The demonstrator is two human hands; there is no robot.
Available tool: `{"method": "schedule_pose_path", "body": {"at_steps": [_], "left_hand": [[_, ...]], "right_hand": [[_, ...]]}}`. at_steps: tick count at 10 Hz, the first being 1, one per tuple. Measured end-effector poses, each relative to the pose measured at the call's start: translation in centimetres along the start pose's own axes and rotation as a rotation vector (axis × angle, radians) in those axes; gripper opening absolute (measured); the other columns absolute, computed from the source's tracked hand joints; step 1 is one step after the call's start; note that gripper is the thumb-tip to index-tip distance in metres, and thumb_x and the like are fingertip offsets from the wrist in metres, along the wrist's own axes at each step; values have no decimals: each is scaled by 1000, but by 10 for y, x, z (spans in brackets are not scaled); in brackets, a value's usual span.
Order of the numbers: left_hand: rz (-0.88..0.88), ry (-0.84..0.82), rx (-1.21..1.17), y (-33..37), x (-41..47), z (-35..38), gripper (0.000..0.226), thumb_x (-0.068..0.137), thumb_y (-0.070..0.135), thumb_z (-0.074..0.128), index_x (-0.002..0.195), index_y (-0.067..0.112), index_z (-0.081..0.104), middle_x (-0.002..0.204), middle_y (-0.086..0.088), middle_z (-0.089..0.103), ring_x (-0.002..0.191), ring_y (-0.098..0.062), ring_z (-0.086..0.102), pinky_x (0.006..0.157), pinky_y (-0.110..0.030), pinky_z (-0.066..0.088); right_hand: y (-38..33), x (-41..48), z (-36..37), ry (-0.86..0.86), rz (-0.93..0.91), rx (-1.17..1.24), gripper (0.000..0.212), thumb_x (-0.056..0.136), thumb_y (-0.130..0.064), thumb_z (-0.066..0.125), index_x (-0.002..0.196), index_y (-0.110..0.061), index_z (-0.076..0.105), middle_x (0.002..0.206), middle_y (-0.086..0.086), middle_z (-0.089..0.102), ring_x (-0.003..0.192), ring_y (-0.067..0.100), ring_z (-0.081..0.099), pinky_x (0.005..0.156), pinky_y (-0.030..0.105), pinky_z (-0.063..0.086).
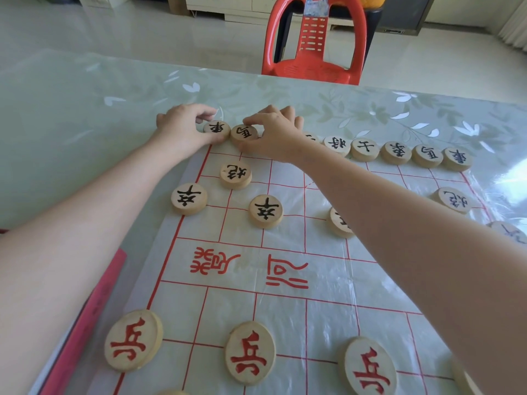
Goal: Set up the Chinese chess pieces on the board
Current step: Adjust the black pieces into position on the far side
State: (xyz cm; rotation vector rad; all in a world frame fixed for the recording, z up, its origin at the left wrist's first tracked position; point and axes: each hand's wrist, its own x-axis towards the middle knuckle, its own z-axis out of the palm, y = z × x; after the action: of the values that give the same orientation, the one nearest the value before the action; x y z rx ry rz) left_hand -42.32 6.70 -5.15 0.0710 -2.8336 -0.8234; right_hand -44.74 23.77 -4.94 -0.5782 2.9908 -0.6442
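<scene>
A: Head view. Reaching across to the far-left corner of the board [285,297]. Left hand [182,125] curling down, fingertips pinching the corner disc [216,128]. Right hand [275,132] likewise closing thumb and fingers around the second disc [244,134], just beside the first, the two nearly touching.

B: Looking like the last placements of the far row. Worth nudging each disc until sitting centred on its line crossing, corner one right at the border's corner. Keeping wrists high, too: right forearm passing over a middle disc [340,222] and hiding part of it.

A: Reading anything?

B: Black characters on the far discs, upside down from here. Corner disc showing 車, its neighbour 馬. Rest of the far row [396,152] carrying similar black characters, some too small for being sure of. Two discs nearer marked 卒 [189,198]. Near discs [133,340] bearing 兵 in red. Red writing [251,266] along the river band, inverted, not reading clearly.
</scene>
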Motion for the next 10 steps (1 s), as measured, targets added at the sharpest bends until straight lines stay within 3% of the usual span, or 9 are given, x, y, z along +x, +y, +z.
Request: {"method": "schedule_pose_path", "body": {"at_steps": [3,10], "left_hand": [[37,-61,6,-6,1,-4,48,79,20,69,125,24,56,126,5,60,119,-12,52,110,-38,29],[20,-36,-4,-10,2,-1,49,79,19,70,125,25,56,123,3,62,120,-13,51,110,-40,30]], "right_hand": [[-4,3,6,49,49,-54,59,78,-56,61,128,-25,52,129,2,48,126,26,26,96,33,22],[-3,1,7,94,81,-30,62,74,-61,63,122,-22,53,123,-3,55,123,25,26,90,33,19]]}}
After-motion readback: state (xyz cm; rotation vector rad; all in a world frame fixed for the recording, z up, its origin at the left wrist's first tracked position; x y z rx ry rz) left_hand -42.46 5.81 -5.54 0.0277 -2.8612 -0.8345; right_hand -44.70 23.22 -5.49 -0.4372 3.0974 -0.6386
